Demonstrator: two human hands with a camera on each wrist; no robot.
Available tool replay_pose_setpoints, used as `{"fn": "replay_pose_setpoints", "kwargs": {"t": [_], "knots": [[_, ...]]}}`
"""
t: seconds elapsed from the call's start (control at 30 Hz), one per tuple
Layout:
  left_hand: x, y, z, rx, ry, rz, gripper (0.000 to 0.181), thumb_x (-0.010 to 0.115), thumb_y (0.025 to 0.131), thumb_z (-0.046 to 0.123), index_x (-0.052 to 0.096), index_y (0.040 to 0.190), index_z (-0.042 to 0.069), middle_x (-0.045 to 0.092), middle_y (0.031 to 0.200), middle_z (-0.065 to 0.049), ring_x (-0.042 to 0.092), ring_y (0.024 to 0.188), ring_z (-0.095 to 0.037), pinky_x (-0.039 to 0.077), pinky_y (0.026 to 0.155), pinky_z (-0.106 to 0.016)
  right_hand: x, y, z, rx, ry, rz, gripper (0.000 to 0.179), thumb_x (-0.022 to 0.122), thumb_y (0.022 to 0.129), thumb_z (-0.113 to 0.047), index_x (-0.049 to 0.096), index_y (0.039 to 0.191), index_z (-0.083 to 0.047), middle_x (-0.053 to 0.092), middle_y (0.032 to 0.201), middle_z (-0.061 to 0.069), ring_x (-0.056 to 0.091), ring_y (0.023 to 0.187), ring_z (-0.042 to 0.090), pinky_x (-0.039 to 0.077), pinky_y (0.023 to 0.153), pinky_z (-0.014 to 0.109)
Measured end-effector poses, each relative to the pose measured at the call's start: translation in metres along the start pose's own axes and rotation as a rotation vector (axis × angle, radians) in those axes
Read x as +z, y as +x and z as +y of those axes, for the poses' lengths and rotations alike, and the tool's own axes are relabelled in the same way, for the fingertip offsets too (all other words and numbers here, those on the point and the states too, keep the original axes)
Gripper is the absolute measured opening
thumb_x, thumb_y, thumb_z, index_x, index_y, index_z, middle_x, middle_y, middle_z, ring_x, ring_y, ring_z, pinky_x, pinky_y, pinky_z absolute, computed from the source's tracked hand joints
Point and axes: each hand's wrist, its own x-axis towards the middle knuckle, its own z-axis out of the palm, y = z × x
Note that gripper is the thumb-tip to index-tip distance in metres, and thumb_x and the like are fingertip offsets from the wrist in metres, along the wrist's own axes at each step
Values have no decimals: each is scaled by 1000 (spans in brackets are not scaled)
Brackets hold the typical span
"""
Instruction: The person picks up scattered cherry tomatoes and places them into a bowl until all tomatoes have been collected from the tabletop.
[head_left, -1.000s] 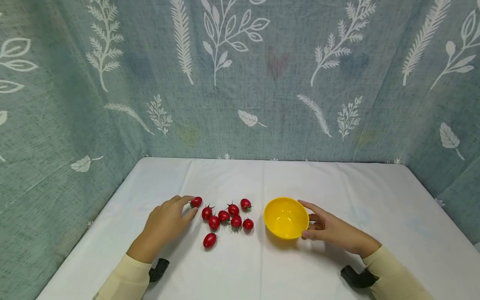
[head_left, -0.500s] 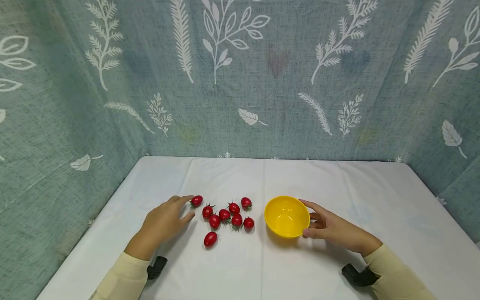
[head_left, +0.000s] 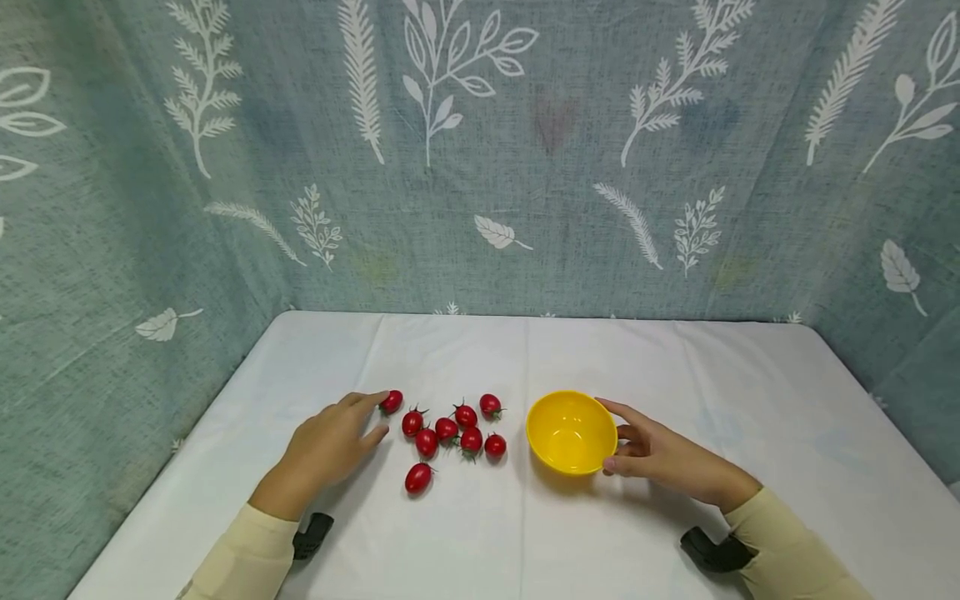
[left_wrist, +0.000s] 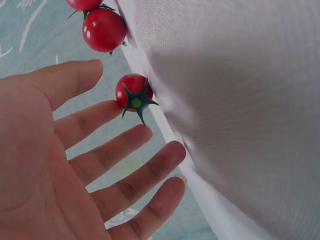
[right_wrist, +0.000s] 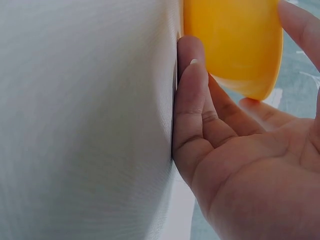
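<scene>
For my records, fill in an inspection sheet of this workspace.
Surface: table covered in white cloth, with creases.
Tomatoes: nine red tomatoes, loose on the table, to the left of the bowl.
Bowl: yellow bowl, opening upward, nothing seen inside.
Clutter: nothing seen.
Left hand: left hand has extended fingers, the index at the leftmost tomato; whether they touch is unclear.
Right hand: right hand holds the bowl's right side.
Cables: nothing seen.
Surroundings: grey-green curtain with white leaf prints, behind the table and at both sides.
</scene>
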Motion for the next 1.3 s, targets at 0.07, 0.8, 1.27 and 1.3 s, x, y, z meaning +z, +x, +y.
{"fn": "replay_pose_setpoints", "kwargs": {"t": [0.07,0.8,1.27,1.3], "knots": [[0,0,0,3,-4,9,50,68,94,32,57,140,15,61,135,-19,63,116,-41,51,89,-61,0,0,0,-2,5,-4,86,70,95,-26,14,161,-24,53,142,18,64,115,25,45,100,39],[-10,24,2,47,38,2,40,75,89,20,67,126,9,73,116,-11,70,105,-31,56,85,-51,-1,1,-1,-9,8,-9,88,71,93,-26,15,160,-21,56,138,17,65,113,26,46,99,38],[-3,37,-1,65,40,-31,32,79,86,21,70,116,12,75,99,-5,70,88,-21,57,73,-44,4,3,-1,17,-13,8,90,72,93,-31,14,161,-19,56,138,17,63,111,24,47,94,36],[-3,38,-1,63,41,-35,33,79,86,21,70,116,12,75,100,-5,70,89,-21,57,73,-44,4,3,-1,18,-17,11,90,72,93,-31,14,161,-19,56,138,17,63,110,24,47,95,36]]}}
